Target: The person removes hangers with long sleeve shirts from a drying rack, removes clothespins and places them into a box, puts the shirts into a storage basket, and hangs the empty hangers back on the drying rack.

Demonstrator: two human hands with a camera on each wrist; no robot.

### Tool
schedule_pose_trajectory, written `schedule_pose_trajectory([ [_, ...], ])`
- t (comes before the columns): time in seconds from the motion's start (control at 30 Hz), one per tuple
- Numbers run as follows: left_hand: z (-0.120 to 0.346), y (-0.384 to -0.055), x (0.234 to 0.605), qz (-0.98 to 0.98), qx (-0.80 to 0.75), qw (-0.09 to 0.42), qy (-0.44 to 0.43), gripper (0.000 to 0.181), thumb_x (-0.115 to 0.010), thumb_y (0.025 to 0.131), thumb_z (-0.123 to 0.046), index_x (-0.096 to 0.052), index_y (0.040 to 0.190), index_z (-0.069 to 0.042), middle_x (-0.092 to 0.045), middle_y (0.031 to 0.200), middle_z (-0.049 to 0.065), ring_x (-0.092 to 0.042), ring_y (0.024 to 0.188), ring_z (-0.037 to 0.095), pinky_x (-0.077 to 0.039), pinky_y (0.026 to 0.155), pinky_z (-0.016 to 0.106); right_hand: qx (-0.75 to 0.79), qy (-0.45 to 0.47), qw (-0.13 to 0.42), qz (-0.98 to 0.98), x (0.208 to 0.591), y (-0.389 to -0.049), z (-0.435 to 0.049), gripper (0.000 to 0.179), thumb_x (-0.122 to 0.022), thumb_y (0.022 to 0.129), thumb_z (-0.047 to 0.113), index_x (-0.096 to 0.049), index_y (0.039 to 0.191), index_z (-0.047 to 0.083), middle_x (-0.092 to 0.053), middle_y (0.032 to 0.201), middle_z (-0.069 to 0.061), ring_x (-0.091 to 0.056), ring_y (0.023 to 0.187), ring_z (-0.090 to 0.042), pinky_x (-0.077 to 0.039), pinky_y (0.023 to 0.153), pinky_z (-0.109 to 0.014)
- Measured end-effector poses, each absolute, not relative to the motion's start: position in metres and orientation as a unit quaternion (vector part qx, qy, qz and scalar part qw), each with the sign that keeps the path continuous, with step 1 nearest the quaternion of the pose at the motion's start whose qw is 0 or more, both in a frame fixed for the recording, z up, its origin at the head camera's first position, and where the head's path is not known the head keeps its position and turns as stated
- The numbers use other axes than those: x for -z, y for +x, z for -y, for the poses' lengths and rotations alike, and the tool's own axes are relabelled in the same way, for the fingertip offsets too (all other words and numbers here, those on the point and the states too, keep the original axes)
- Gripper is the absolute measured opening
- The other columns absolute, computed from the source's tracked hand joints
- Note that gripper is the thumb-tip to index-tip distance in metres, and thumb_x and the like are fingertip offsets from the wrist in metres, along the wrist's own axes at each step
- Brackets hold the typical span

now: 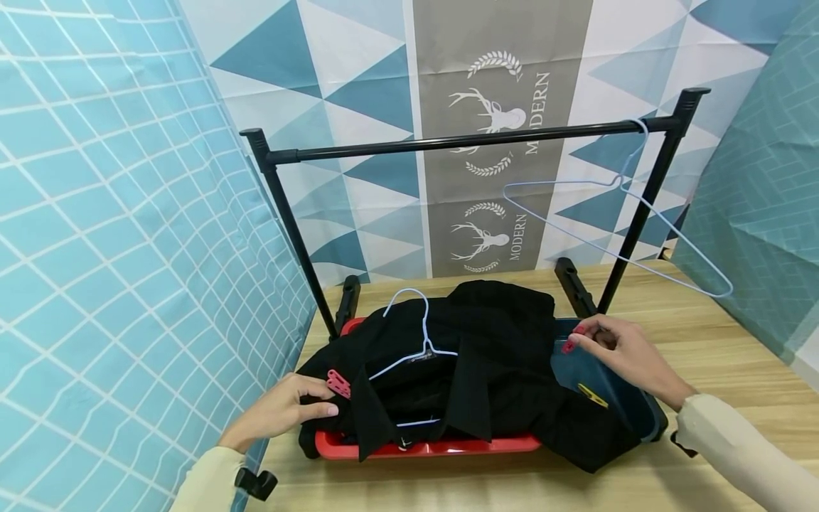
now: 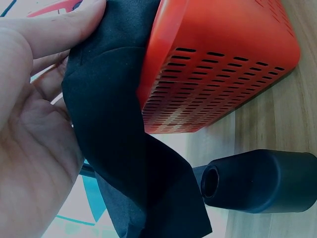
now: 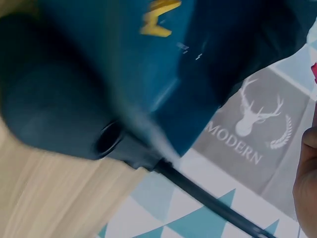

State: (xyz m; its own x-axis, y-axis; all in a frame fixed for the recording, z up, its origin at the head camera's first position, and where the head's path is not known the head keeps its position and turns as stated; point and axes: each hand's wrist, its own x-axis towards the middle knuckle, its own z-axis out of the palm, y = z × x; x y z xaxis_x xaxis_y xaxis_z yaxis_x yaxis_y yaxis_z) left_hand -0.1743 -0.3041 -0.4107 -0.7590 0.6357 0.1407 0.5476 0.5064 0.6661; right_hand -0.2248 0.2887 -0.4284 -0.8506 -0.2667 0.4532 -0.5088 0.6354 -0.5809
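Observation:
A black collared garment (image 1: 505,377) lies spread over the red basket (image 1: 441,448), with a pale blue hanger (image 1: 425,334) inside its neck opening. My left hand (image 1: 281,409) pinches the garment's edge at the left; in the left wrist view the thumb lies on the black cloth (image 2: 106,94) and fingers are behind it. Right by those fingertips a pink clothespin (image 1: 338,384) sits on the garment. Over the blue basket (image 1: 576,366), my right hand (image 1: 623,355) pinches a red clothespin (image 1: 568,346) between thumb and fingers. A yellow clothespin (image 1: 593,395) is in the blue basket.
A black rack with a horizontal bar (image 1: 448,144) stands behind the baskets. Another pale blue hanger (image 1: 617,181) hangs at the bar's right end. The rack's feet (image 1: 574,288) rest on the wooden table (image 1: 723,348). Patterned cloth backs the scene.

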Motion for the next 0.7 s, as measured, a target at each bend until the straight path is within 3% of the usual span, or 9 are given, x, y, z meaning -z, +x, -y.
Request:
schedule_pose_trajectory([
  [0.4,0.304,-0.175,0.411,-0.864,-0.363,0.062,0.343,0.014,-0.071,0.099,-0.022,-0.074,0.086,-0.020,-0.058,0.078,-0.013,-0.051,0.068,0.002,-0.046,0.062,0.025,-0.295,0.191,0.156,0.923,0.443,-0.231,-0.311,0.017,-0.075,0.097,0.030,-0.071,0.099,0.014,-0.056,0.076,0.006,-0.049,0.062,-0.008,-0.039,0.056,-0.025],
  [0.7,0.305,-0.174,0.410,-0.860,-0.370,0.063,0.346,0.018,-0.070,0.100,-0.021,-0.071,0.082,-0.019,-0.053,0.076,-0.014,-0.050,0.067,0.002,-0.044,0.061,0.024,-0.237,0.212,0.083,0.944,0.446,-0.235,-0.321,0.021,-0.074,0.096,0.036,-0.070,0.093,0.016,-0.058,0.072,0.013,-0.050,0.062,-0.003,-0.044,0.058,-0.025],
])
